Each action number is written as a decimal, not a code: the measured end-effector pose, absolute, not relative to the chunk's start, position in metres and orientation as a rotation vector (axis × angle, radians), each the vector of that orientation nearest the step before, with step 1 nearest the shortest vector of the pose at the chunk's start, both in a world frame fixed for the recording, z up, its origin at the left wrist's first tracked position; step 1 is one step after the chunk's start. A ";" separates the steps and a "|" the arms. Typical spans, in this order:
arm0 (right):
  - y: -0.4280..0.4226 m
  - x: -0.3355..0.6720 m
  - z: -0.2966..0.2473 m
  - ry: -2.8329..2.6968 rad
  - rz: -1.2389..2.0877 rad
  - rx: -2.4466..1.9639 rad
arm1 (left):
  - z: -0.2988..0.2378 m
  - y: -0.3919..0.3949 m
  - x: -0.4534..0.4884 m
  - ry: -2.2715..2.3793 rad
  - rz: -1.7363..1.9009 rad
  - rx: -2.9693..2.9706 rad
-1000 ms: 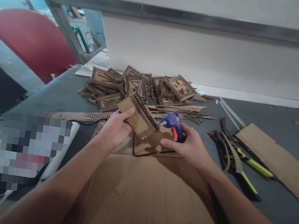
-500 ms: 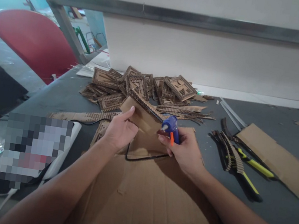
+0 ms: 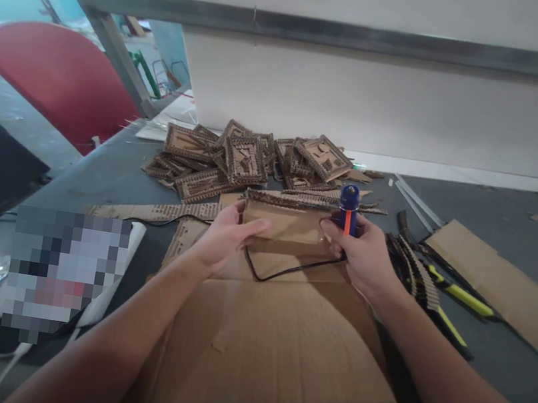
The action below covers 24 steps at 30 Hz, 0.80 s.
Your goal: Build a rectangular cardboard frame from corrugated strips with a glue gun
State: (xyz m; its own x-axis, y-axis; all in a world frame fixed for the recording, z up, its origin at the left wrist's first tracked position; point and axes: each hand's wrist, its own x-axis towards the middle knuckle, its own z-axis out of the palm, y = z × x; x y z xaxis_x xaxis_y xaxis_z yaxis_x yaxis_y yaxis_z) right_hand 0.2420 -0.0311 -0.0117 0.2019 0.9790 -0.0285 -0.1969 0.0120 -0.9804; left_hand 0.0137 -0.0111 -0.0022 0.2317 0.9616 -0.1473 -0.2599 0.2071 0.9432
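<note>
My left hand grips the left end of a small rectangular cardboard piece, thumb on its near face. A corrugated cardboard strip runs along that piece's far edge. In my right hand is a blue hot glue gun with an orange trigger, its nozzle pointing away from me. The fingers of that hand also meet the right end of the cardboard piece. From the glue gun a black cord loops over a large cardboard sheet below my hands.
Several small framed cardboard panels lie heaped at the back. To the right are a yellow-and-black cutter, curved corrugated strips and a flat cardboard piece. A blurred-out device lies left; a red chair stands beyond.
The cardboard piece has turned from slanted to nearly level. My right hand has moved right and up, turning the glue gun's nozzle from leftward to away from me, and now touches the piece's right end.
</note>
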 end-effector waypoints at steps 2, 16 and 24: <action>-0.027 0.247 -0.012 -0.909 1.127 -1.168 | -0.006 -0.010 0.012 1.009 1.030 1.152; -0.020 0.258 -0.017 -0.974 0.954 -1.177 | -0.001 -0.009 0.013 1.099 0.948 1.187; -0.019 0.258 -0.019 -0.980 0.972 -1.190 | -0.002 -0.008 0.013 1.087 0.919 1.171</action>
